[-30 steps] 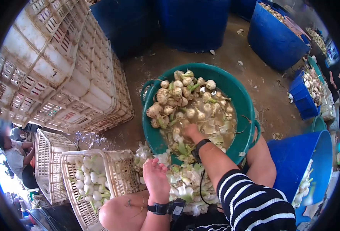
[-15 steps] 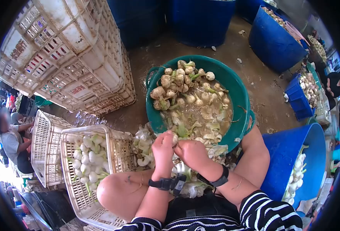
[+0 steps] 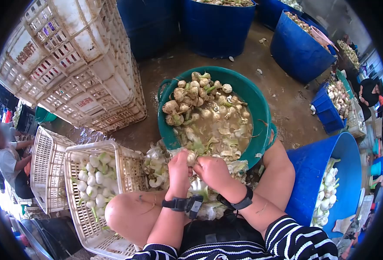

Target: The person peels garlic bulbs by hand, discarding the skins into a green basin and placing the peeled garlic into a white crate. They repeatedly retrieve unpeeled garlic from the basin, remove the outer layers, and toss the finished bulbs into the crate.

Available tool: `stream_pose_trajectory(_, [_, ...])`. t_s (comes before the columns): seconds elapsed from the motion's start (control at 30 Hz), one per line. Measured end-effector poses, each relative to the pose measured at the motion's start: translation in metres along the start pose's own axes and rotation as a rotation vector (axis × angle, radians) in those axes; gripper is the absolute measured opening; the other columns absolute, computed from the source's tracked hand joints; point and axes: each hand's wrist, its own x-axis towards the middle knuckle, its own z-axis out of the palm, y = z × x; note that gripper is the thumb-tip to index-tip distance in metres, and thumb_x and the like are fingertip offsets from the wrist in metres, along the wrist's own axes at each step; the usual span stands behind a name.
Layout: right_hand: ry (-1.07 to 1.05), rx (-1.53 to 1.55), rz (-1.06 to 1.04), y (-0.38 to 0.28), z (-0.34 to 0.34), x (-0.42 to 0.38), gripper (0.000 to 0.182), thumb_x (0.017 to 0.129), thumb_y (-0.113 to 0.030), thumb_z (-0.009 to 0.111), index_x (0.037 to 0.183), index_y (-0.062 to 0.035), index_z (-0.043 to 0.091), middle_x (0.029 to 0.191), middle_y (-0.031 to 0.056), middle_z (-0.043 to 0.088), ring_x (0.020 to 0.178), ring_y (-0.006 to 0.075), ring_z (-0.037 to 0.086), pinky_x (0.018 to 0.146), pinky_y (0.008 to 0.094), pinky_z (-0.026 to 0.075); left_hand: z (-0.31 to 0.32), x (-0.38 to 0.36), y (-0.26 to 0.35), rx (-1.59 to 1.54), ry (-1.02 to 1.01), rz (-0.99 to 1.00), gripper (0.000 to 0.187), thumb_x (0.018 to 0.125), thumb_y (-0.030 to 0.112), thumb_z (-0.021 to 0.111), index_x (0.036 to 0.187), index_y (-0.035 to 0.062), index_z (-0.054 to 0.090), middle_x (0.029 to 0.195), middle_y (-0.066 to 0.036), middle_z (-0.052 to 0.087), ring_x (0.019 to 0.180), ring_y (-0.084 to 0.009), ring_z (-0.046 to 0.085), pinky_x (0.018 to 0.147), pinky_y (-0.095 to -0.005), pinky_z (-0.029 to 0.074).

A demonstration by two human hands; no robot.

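Over the near rim of a green tub (image 3: 257, 97), my left hand (image 3: 179, 170) is closed around a pale garlic bulb (image 3: 192, 157). My right hand (image 3: 213, 170) meets it from the right, fingers pinched against the same bulb; their tips are partly hidden. Inside the tub, unpeeled garlic bulbs with dirty skins (image 3: 185, 98) are heaped at the far left. Brownish water with floating peelings (image 3: 228, 131) fills the rest. More loose peelings (image 3: 156, 167) lie between the tub and my knees.
To my left stands a white crate (image 3: 133, 167) holding peeled garlic (image 3: 97, 180). Stacked crates (image 3: 87, 78) rise behind it. At right a tilted blue barrel (image 3: 302, 173) contains white bulbs (image 3: 327, 195). Blue barrels (image 3: 217, 28) line the back. Another person (image 3: 11, 160) sits far left.
The view has shifted slightly, so the tub and crates appear a little lower and further left. Both hands stay together at the bulb, which now shows more between them.
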Motion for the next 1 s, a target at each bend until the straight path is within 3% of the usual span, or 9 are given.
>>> stream_pose_trajectory(0.17, [-0.168,0.544,0.382,0.012,0.001,0.006,0.021,0.076,-0.017,0.058,0.064,-0.0001,0.054,0.058,0.0187,0.053,0.052,0.0341,0.052,0.049,0.038,0.042,0.0,0.001,0.001,-0.118,0.016,-0.086,0.023,0.087,0.026,0.048,0.084,0.0058,0.058,0.06,0.002,0.051,0.039,-0.0046,0.036,0.034,-0.0191,0.026])
stream_pose_trajectory(0.4, [-0.056,0.276,0.217,0.015,0.001,0.001,0.025,0.078,-0.019,0.059,0.062,0.0004,0.053,0.05,0.011,0.049,0.044,0.017,0.046,0.045,0.0309,0.037,0.001,0.003,-0.001,-0.079,-0.105,-0.092,0.028,0.087,0.025,0.044,0.093,0.0025,0.059,0.065,-0.001,0.055,0.04,-0.0048,0.038,0.034,-0.0182,0.027])
stream_pose_trajectory(0.6, [-0.221,1.359,0.831,0.027,0.011,-0.001,0.021,0.084,-0.015,0.055,0.068,-0.0029,0.058,0.062,0.0008,0.055,0.05,0.0089,0.049,0.047,0.0256,0.039,0.001,0.004,-0.003,-0.115,-0.233,-0.064,0.036,0.09,0.028,0.038,0.107,0.0015,0.055,0.079,-0.003,0.058,0.053,-0.0065,0.046,0.043,-0.0182,0.035])
stream_pose_trajectory(0.73, [-0.166,1.071,0.671,0.03,0.01,-0.009,0.018,0.085,-0.012,0.053,0.074,-0.0009,0.061,0.065,0.0068,0.058,0.053,0.0128,0.054,0.05,0.0286,0.042,-0.004,0.006,0.0,0.144,-0.263,-0.007,0.04,0.093,0.032,0.034,0.119,0.0067,0.05,0.087,-0.003,0.057,0.062,-0.0083,0.05,0.056,-0.0195,0.039])
stream_pose_trajectory(0.8, [0.102,0.383,0.101,0.032,0.006,-0.012,0.017,0.084,-0.014,0.054,0.08,0.0002,0.063,0.065,0.0115,0.058,0.055,0.0148,0.054,0.052,0.0315,0.042,-0.003,0.001,0.005,0.379,-0.303,0.027,0.037,0.092,0.029,0.041,0.122,0.0084,0.049,0.09,0.0,0.057,0.068,-0.0079,0.051,0.062,-0.0207,0.041])
stream_pose_trajectory(0.83, [0.146,0.246,0.032,0.038,0.007,-0.013,0.016,0.083,-0.013,0.056,0.084,0.0001,0.063,0.064,0.0143,0.055,0.051,0.0156,0.051,0.052,0.0343,0.042,-0.008,0.006,-0.003,0.531,-0.347,0.114,0.036,0.09,0.023,0.047,0.123,0.008,0.049,0.092,0.001,0.057,0.073,-0.0071,0.051,0.065,-0.0217,0.042])
stream_pose_trajectory(0.87, [0.154,0.245,0.035,0.04,0.007,-0.012,0.016,0.083,-0.013,0.056,0.084,0.0001,0.063,0.064,0.0143,0.055,0.051,0.0156,0.051,0.052,0.0343,0.042,-0.006,0.005,-0.002,0.683,-0.391,0.202,0.037,0.087,0.017,0.052,0.123,0.0077,0.049,0.095,0.002,0.056,0.077,-0.0064,0.051,0.067,-0.0227,0.043])
stream_pose_trajectory(0.93, [0.039,0.624,0.497,0.045,0.01,-0.012,0.013,0.081,-0.012,0.057,0.077,-0.0013,0.062,0.062,0.0088,0.056,0.047,0.0132,0.047,0.049,0.0321,0.04,-0.002,-0.006,-0.004,0.718,-0.359,0.08,0.045,0.079,0.005,0.059,0.123,0.008,0.05,0.103,-0.003,0.058,0.092,-0.0098,0.052,0.076,-0.0258,0.043])
stream_pose_trajectory(1.0, [-0.076,0.933,0.685,0.059,0.015,-0.009,0.013,0.082,-0.012,0.055,0.073,-0.004,0.059,0.062,0.0027,0.056,0.046,0.0109,0.047,0.046,0.0281,0.04,0.005,-0.023,-0.002,0.911,-0.431,0.688,0.052,0.072,0.002,0.06,0.122,0.0074,0.05,0.109,-0.011,0.058,0.102,-0.0189,0.053,0.085,-0.0304,0.043])
